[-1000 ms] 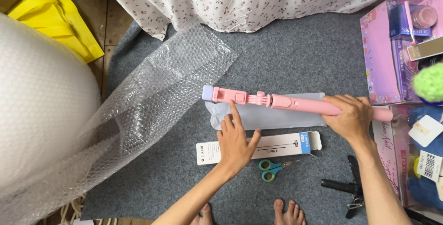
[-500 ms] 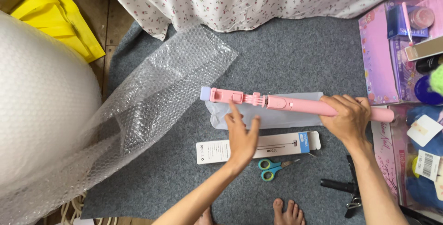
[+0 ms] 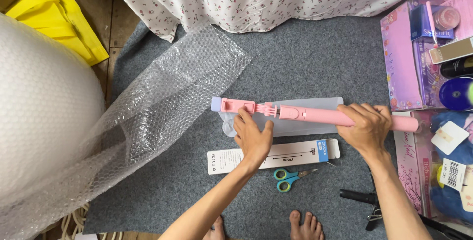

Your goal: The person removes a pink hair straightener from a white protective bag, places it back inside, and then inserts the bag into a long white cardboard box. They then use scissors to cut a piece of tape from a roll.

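Head view: bubble wrap roll [image 3: 44, 122] left, cut off by the frame. Pink boxes [image 3: 401, 63] right, partly cropped. Long white box [image 3: 276, 155] below pink stick [image 3: 315, 114]. Right hand [image 3: 365, 128] grips stick; left hand [image 3: 252, 136] rests open beside it.

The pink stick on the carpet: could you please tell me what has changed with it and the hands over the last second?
Very little changed. The left hand slid slightly right along the pink stick. The right hand stays gripped on it. The white box, scissors and bubble wrap stayed put.
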